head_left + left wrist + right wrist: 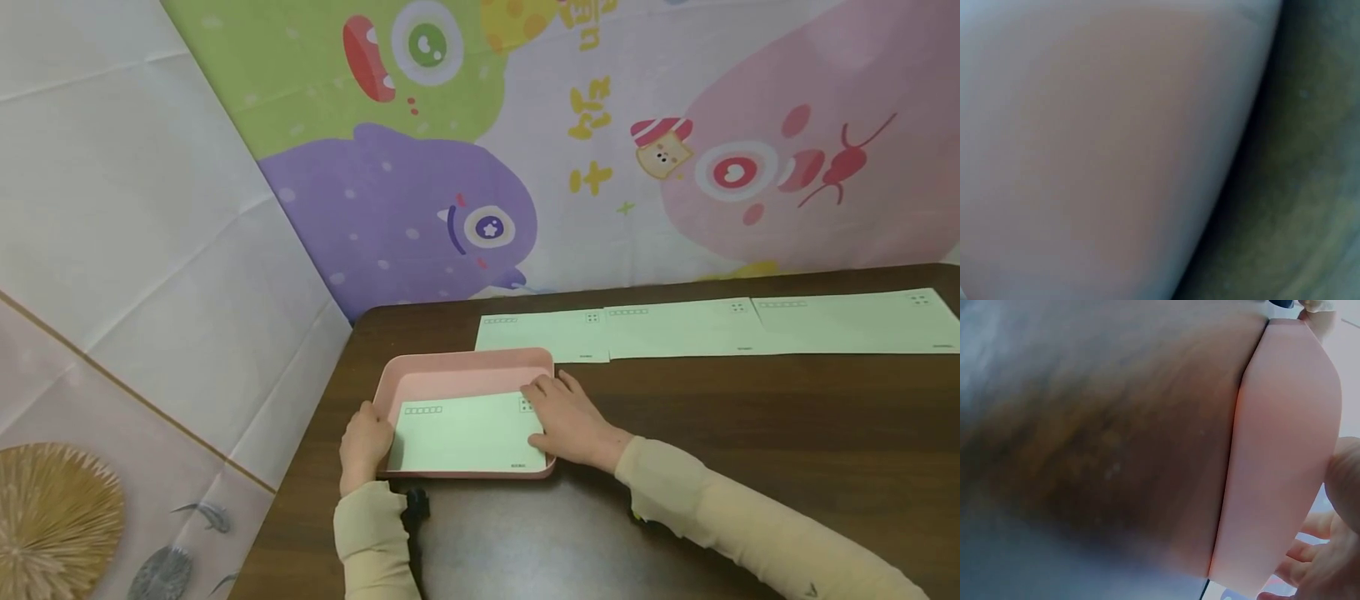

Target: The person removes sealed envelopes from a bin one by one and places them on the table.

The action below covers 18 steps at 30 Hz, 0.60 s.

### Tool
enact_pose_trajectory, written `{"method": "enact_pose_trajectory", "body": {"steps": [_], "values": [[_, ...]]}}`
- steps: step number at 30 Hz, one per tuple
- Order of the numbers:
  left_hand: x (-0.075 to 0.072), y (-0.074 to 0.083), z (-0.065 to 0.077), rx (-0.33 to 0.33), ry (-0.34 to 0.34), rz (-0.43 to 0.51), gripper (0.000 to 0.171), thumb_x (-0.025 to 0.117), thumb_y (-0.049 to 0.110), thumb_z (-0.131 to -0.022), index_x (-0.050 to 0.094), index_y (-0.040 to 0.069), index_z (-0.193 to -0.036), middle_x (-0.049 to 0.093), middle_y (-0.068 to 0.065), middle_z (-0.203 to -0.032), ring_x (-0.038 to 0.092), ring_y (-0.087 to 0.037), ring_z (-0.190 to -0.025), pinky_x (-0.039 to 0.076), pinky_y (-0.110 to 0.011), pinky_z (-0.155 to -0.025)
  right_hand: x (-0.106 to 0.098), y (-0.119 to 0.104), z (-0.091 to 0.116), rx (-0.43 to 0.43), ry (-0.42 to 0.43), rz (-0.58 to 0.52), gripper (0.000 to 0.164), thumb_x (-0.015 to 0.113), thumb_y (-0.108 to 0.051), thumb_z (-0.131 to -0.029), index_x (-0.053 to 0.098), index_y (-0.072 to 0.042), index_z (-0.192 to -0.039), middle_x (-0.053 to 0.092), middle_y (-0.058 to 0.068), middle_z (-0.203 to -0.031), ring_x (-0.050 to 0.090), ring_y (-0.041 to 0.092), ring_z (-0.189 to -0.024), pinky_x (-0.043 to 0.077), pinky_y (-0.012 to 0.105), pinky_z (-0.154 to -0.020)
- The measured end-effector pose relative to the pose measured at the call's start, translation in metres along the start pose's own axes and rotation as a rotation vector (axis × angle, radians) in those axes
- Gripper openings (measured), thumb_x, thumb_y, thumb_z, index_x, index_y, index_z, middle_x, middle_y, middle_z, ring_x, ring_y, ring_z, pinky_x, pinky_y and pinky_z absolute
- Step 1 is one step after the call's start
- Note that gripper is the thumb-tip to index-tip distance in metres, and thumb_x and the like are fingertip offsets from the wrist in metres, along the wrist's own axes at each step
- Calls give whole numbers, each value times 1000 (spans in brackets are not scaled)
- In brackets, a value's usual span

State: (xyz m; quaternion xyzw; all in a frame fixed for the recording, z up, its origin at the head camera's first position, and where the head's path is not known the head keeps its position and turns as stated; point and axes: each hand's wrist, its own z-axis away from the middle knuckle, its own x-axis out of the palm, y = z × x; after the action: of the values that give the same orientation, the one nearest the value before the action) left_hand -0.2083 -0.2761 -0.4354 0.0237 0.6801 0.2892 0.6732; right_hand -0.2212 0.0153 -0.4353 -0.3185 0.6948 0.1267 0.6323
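A shallow pink tray point(465, 361) stands on the dark table, with a pale green envelope point(465, 437) lying in it, printed side up. At the tray's left side, my left hand point(365, 442) grips the rim. My right hand point(573, 421) reaches over the right rim and holds the envelope's right edge, thumb near the lower corner and fingers at the upper one. The right wrist view has the tray's pink outer wall point(1279, 450), with the right thumb and fingers point(1297, 565) at its rim. In the left wrist view a blurred pink surface point(1085, 150) fills most of the picture.
Three more pale green envelopes, the left point(540, 337), middle point(678, 329) and right one point(855, 323), lie in a row along the back of the brown table point(750, 417). Behind them hangs a cartoon-printed cloth point(600, 225). A pale cloth point(165, 208) is at the left.
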Motion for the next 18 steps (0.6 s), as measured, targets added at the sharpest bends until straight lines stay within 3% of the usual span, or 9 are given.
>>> {"method": "enact_pose_trajectory", "body": {"steps": [7, 12, 18], "values": [[0, -1, 0, -4, -24, 10, 36, 33, 13, -86, 37, -8, -116, 47, -27, -108, 47, -41, -96, 36, -53, -78, 0, 2, 0, -28, 79, -91, 53, 66, -23, -70, 48, -4, -116, 48, 7, -104, 42, 17, -101, 20, 48, -96], [-1, 0, -1, -7, -24, 13, 38, 33, 13, -86, 35, -8, -118, 46, -27, -111, 45, -41, -99, 35, -53, -80, -2, 3, -2, -47, 136, -67, 46, 63, -16, -73, 51, -3, -114, 50, 7, -99, 44, 17, -97, 21, 48, -95], [-1, 0, -1, -18, -33, 16, 39, 33, 13, -86, 34, -8, -120, 44, -28, -113, 44, -41, -100, 34, -53, -81, -3, 2, -2, -46, 137, -55, 47, 65, -17, -72, 52, -2, -114, 47, 5, -100, 43, 16, -97, 22, 47, -95]]}}
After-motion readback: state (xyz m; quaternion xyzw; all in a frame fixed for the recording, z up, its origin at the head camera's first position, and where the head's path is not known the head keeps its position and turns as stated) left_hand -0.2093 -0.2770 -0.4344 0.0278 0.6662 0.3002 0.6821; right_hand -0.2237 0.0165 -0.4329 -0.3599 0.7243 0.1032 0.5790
